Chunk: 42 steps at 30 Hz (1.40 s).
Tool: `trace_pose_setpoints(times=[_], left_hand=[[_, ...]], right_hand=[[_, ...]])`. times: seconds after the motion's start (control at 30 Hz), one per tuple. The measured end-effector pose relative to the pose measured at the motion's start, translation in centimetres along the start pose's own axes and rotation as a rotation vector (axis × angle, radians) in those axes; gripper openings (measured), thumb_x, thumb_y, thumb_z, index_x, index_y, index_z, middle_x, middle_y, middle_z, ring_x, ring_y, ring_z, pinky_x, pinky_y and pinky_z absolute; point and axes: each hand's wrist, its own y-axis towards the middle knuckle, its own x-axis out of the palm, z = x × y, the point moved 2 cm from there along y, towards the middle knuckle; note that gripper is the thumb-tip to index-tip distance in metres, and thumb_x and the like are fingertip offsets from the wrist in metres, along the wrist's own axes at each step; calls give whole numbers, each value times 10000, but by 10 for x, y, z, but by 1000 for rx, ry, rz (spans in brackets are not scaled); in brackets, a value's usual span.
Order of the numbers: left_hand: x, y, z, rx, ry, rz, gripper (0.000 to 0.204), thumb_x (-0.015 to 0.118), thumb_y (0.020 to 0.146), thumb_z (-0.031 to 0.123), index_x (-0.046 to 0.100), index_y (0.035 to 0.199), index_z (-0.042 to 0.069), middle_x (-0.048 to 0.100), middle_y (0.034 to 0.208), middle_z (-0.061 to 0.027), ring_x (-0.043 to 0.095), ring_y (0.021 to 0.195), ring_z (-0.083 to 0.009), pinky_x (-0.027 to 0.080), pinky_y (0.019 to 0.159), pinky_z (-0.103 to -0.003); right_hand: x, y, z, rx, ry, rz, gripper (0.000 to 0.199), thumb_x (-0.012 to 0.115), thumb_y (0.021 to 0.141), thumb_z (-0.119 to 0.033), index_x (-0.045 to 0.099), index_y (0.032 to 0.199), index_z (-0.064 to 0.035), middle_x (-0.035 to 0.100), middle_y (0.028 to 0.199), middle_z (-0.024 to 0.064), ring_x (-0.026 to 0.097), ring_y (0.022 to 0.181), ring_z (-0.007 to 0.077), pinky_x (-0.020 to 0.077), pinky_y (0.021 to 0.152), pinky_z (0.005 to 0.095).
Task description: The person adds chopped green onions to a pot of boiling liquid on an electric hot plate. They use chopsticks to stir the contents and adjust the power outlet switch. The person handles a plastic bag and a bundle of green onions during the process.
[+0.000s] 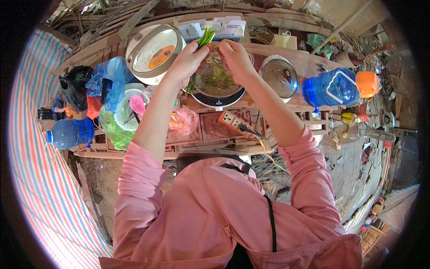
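A bunch of green stalks (205, 38) was held above the pot (217, 80), its long axis running up and away from the person, the leafy tips pointing toward the far side of the surface (309, 60) and the lower ends hanging down beside the pot's left rim. The stalks were pinched between the fingers of the left hand (190, 58), which were pressed together around them. The right hand (235, 56) was raised just right of the stalks over the pot's far rim, its fingers (222, 45) drawn together at the stalks — whether they gripped them could not be told.

The pot was filled with a brownish broth and green strands. A glass lid (280, 75) was laid just right of the pot, and beyond that a blue water jug (331, 87) on its side. Left of the pot a rice cooker (154, 51) was seen with its lid shut — blue plastic bags (107, 76) were heaped beside it.
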Motion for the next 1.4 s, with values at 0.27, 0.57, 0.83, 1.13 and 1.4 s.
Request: trace_pose_setpoints(times=[0.27, 0.57, 0.83, 1.13, 1.4], left_hand=[[5, 8, -3, 183, 200, 7, 405, 551, 990, 313, 526, 1278, 28, 623, 1026, -80, 570, 907, -157, 451, 781, -306], [-14, 8, -30, 179, 288, 12, 507, 561, 979, 363, 462, 1377, 65, 534, 958, -21, 474, 829, -117, 393, 725, -294], [-12, 7, -24, -106, 81, 14, 293, 503, 981, 259, 556, 1226, 108, 569, 916, 25, 474, 739, -68, 393, 631, -250], [-18, 12, -7, -33, 153, -130, 287, 595, 956, 346, 593, 1077, 86, 562, 813, 30, 465, 698, -72, 377, 597, -248], [-16, 7, -5, -71, 154, -126, 308, 619, 950, 397, 577, 963, 92, 504, 751, 57, 438, 659, -62, 353, 575, -245]], right_hand=[[28, 9, 17, 469, 854, 294, 145, 582, 883, -257, 532, 784, -164, 504, 695, -23, 435, 574, 127, 309, 482, 308], [-25, 16, 55, 299, 478, 47, 122, 603, 922, -180, 655, 897, -73, 467, 664, -31, 395, 543, 101, 352, 515, 249], [-19, 5, 23, -491, -582, 16, 299, 611, 900, -144, 652, 1168, -18, 668, 977, 91, 623, 806, 210, 496, 704, 339], [-13, -5, -20, -863, -1121, -58, 217, 653, 808, -120, 662, 1018, -64, 598, 946, 62, 576, 985, 264, 513, 837, 382], [-10, -7, -24, -1010, -1320, -76, 135, 639, 808, -237, 640, 838, -106, 600, 897, 13, 584, 976, 203, 531, 790, 364]])
